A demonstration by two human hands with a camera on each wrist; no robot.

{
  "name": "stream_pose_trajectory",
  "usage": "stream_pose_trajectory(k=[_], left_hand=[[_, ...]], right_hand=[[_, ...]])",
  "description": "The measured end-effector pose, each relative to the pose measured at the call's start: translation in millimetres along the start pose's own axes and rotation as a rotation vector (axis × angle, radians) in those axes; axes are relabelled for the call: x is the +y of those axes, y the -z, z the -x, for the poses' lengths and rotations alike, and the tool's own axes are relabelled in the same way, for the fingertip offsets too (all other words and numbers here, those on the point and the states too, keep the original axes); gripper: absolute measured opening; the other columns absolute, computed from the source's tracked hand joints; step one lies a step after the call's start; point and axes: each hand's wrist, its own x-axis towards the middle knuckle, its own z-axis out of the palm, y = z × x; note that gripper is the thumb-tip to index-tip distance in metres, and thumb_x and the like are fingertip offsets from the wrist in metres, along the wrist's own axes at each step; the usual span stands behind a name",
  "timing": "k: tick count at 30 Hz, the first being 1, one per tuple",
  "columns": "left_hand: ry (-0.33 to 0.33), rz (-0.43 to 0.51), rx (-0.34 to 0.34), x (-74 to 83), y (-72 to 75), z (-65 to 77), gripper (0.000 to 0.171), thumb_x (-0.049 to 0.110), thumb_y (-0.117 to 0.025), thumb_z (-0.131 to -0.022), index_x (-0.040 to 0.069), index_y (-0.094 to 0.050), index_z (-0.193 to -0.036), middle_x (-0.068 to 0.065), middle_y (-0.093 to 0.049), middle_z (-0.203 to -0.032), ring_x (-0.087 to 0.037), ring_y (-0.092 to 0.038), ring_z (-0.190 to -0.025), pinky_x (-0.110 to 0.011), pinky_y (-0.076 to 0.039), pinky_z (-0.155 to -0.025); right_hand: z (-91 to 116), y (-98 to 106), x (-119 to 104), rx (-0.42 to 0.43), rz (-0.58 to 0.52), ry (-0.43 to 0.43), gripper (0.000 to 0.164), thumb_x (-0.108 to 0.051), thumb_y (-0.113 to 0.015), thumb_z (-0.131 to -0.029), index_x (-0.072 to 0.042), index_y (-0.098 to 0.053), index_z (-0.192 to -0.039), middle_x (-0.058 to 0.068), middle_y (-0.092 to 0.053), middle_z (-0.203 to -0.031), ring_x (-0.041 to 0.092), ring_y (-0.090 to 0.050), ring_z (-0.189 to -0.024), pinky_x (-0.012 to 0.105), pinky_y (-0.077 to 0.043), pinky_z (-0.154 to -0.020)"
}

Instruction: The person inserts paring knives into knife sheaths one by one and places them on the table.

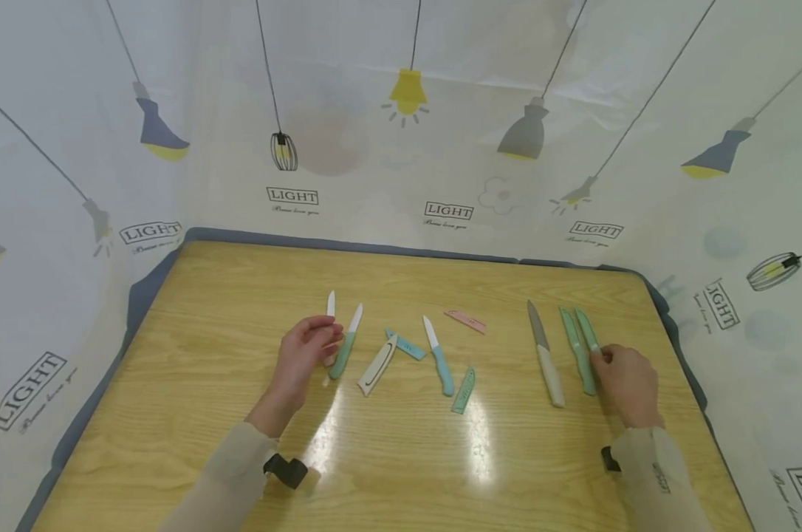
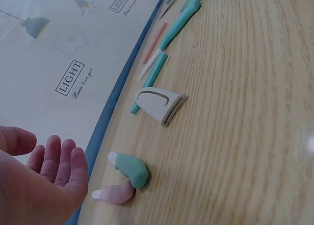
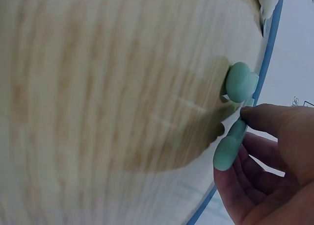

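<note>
My left hand (image 1: 303, 353) hovers with loosely bent fingers beside a green-handled knife (image 1: 345, 353) and partly covers a white-bladed knife (image 1: 331, 307). That second knife's handle (image 2: 117, 192) shows pink in the left wrist view. Nothing is in the left palm. At the right, my right hand (image 1: 627, 380) pinches a slim green-handled tool (image 3: 228, 151) between thumb and fingers; its exact kind is hard to tell. A similar green tool (image 1: 582, 366) lies just left of it. Left of that lies a large knife (image 1: 550, 377) with a cream handle and grey blade.
Between the hands lie a cream blade sheath (image 1: 377, 366), a blue sheath (image 1: 409, 347), a blue-handled knife (image 1: 442, 366), a pink sheath (image 1: 466, 321) and a green sheath (image 1: 464, 391). A printed curtain (image 1: 374, 207) surrounds the wooden table (image 1: 401, 458) at the back and sides.
</note>
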Motion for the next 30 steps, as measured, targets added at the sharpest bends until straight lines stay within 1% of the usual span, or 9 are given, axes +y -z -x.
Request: stream_pose_trajectory(k=[3,8,13,18,21,23,25,27,30], left_hand=[[0.009,0.004,0.000,-0.2,-0.7,-0.1,0.034,0.005,-0.053,-0.106,-0.010,-0.051,-0.136,-0.019,-0.066,-0.124,-0.026,-0.066,-0.113,-0.045,-0.053,-0.108],[0.016,0.007,-0.002,-0.1,-1.4,0.1,0.033,0.005,-0.052,-0.106,-0.008,-0.052,-0.136,-0.018,-0.066,-0.123,-0.028,-0.066,-0.115,-0.045,-0.053,-0.107],[0.018,0.005,-0.015,0.0,-2.3,0.7,0.035,0.006,-0.052,-0.106,-0.010,-0.050,-0.138,-0.018,-0.066,-0.124,-0.024,-0.066,-0.112,-0.042,-0.054,-0.106],[0.010,-0.003,-0.033,-0.2,-5.3,0.9,0.034,0.006,-0.054,-0.106,-0.009,-0.051,-0.136,-0.021,-0.065,-0.126,-0.020,-0.067,-0.109,-0.043,-0.055,-0.105],[0.005,-0.022,-0.054,-1.0,-8.3,0.1,0.033,0.006,-0.053,-0.106,-0.008,-0.053,-0.135,-0.024,-0.065,-0.128,-0.026,-0.066,-0.113,-0.045,-0.054,-0.105],[-0.014,-0.055,-0.079,-2.2,-11.4,-0.4,0.034,0.006,-0.053,-0.106,-0.010,-0.054,-0.136,-0.027,-0.063,-0.130,-0.032,-0.064,-0.118,-0.048,-0.052,-0.107],[-0.034,-0.111,-0.110,-3.5,-14.6,-0.7,0.033,0.005,-0.053,-0.106,-0.011,-0.056,-0.135,-0.028,-0.063,-0.131,-0.037,-0.061,-0.122,-0.050,-0.051,-0.108],[-0.057,-0.202,-0.143,-4.4,-18.1,-0.8,0.033,0.006,-0.054,-0.106,-0.010,-0.057,-0.135,-0.026,-0.063,-0.132,-0.038,-0.060,-0.124,-0.051,-0.051,-0.108],[-0.096,-0.371,-0.188,-4.5,-23.5,-0.3,0.033,0.009,-0.056,-0.106,-0.007,-0.059,-0.135,-0.022,-0.065,-0.132,-0.037,-0.061,-0.125,-0.051,-0.051,-0.108]], right_hand=[[-1.1,0.2,0.4,-0.009,0.008,-0.010,0.039,-0.021,-0.056,-0.106,0.015,-0.068,-0.113,0.028,-0.072,-0.097,0.039,-0.068,-0.078,0.054,-0.056,-0.063],[-1.7,1.6,0.6,-0.016,0.015,-0.009,0.039,-0.021,-0.055,-0.106,0.016,-0.067,-0.113,0.028,-0.071,-0.096,0.040,-0.067,-0.078,0.055,-0.055,-0.063],[-0.6,2.2,-0.4,-0.024,0.008,0.010,0.040,-0.020,-0.054,-0.106,0.017,-0.066,-0.113,0.030,-0.069,-0.095,0.040,-0.067,-0.077,0.055,-0.056,-0.061],[-0.4,1.3,-0.9,-0.016,0.001,0.019,0.040,-0.020,-0.054,-0.106,0.018,-0.065,-0.112,0.029,-0.069,-0.093,0.038,-0.066,-0.074,0.052,-0.055,-0.057],[-0.1,-0.2,-1.0,-0.010,-0.010,0.021,0.041,-0.020,-0.053,-0.106,0.019,-0.065,-0.113,0.029,-0.068,-0.092,0.038,-0.066,-0.074,0.051,-0.056,-0.056],[0.8,-0.6,-1.4,-0.002,-0.019,0.020,0.042,-0.021,-0.053,-0.106,0.019,-0.064,-0.114,0.030,-0.068,-0.093,0.040,-0.066,-0.075,0.052,-0.056,-0.057],[2.4,-0.1,-2.8,0.007,-0.025,0.013,0.045,-0.022,-0.053,-0.107,0.020,-0.063,-0.116,0.033,-0.067,-0.096,0.043,-0.066,-0.079,0.055,-0.057,-0.060],[4.3,0.9,-4.2,0.009,-0.032,0.001,0.048,-0.025,-0.052,-0.107,0.021,-0.061,-0.119,0.035,-0.065,-0.100,0.047,-0.065,-0.085,0.058,-0.056,-0.064],[7.8,2.6,-6.8,0.008,-0.037,-0.028,0.053,-0.030,-0.050,-0.108,0.020,-0.059,-0.123,0.037,-0.062,-0.107,0.050,-0.063,-0.091,0.060,-0.055,-0.068]])
